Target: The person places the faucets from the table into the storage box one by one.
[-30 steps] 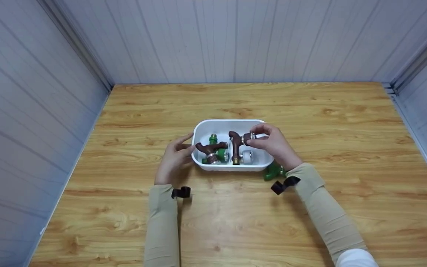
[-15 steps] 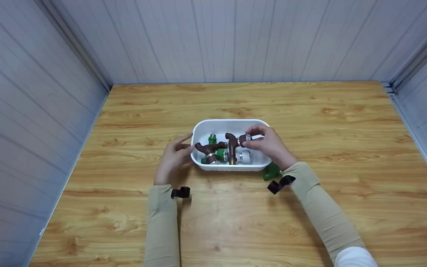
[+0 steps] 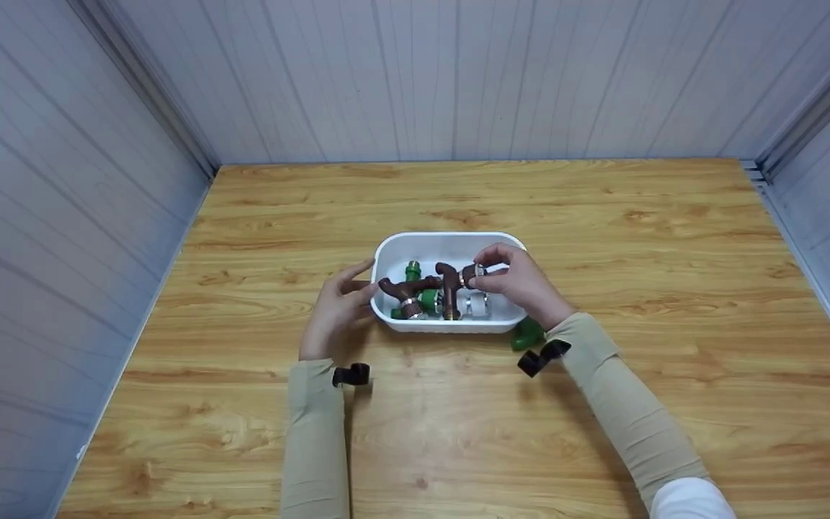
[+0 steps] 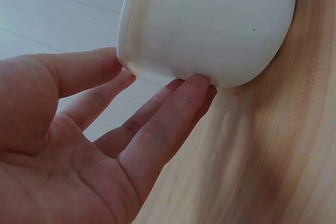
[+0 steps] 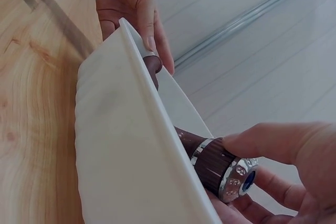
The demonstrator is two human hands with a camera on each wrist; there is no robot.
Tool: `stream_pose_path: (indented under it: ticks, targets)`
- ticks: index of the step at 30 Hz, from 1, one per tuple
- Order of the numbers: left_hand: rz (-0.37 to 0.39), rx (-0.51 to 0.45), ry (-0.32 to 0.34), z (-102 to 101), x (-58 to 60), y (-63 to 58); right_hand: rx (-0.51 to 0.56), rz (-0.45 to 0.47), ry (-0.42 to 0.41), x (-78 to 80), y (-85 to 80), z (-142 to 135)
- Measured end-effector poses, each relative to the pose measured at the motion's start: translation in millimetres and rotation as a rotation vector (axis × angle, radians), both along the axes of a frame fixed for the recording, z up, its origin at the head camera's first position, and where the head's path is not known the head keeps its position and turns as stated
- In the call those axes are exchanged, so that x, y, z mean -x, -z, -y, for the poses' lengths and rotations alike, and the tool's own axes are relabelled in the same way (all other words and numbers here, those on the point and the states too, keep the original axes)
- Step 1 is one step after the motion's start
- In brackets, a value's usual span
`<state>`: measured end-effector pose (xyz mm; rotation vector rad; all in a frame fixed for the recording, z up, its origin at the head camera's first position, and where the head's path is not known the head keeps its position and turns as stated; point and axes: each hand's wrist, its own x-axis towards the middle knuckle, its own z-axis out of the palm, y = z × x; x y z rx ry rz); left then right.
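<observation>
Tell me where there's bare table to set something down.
Bare tabletop shows between the white tray and back wall, and in front of the tray between the sleeves. Crowded: inside the tray, with brown taps and green parts; its left end, by the left hand; its right, by the right hand and a green piece.

Tub [image 3: 451,327] is standing on the table [image 3: 422,432] here; inside, a first tap [image 3: 406,290] is lying left of a second tap [image 3: 450,297]; a third tap [image 3: 527,336] is resting outside, before its right end
</observation>
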<state>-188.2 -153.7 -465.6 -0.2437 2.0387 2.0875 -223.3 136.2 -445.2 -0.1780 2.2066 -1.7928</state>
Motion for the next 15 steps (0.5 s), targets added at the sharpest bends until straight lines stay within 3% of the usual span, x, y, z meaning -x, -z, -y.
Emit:
stream_pose_path:
  ticks: [8, 15]
  targets:
    - [-0.014, 0.020, 0.024, 4.7, 5.6, 16.5, -0.032, -0.015, -0.016, 1.8, 3.1, 0.7]
    - [-0.014, -0.006, 0.013, -1.0, -1.5, -2.3, -0.020, -0.002, -0.036, 2.9, 3.6, 0.2]
